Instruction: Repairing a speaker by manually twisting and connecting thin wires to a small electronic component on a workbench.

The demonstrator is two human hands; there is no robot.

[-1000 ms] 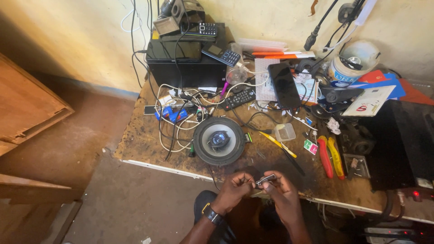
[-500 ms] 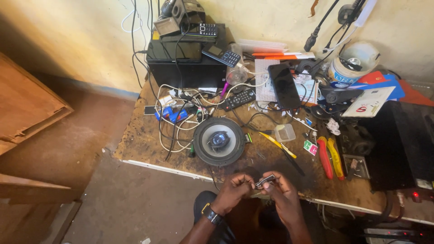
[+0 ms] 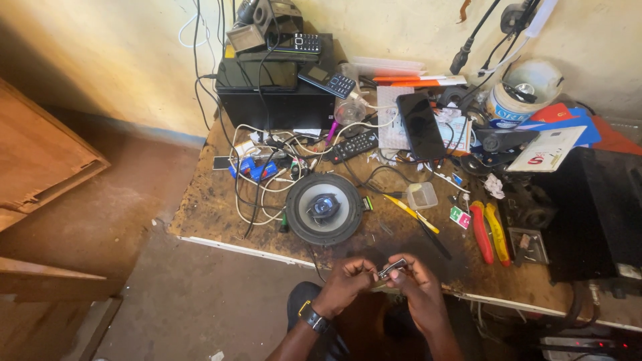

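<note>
Hands: left hand (image 3: 348, 284) and right hand (image 3: 418, 291) meet at the counter's near edge, fingers closed in a pinch on a small metal part (image 3: 393, 268), one at each end, apparently to steady it.
Metal part: raised between the fingertips, just in front of the counter (image 3: 200, 207); too small to identify.
Speaker: a round speaker (image 3: 324, 208) lies cone-up just beyond the hands.
Tools: yellow-handled screwdriver (image 3: 409, 212) and red and yellow pliers (image 3: 488, 230) lie within the right hand's reach.
Back: black box (image 3: 277, 93) carrying keypad phones.
</note>
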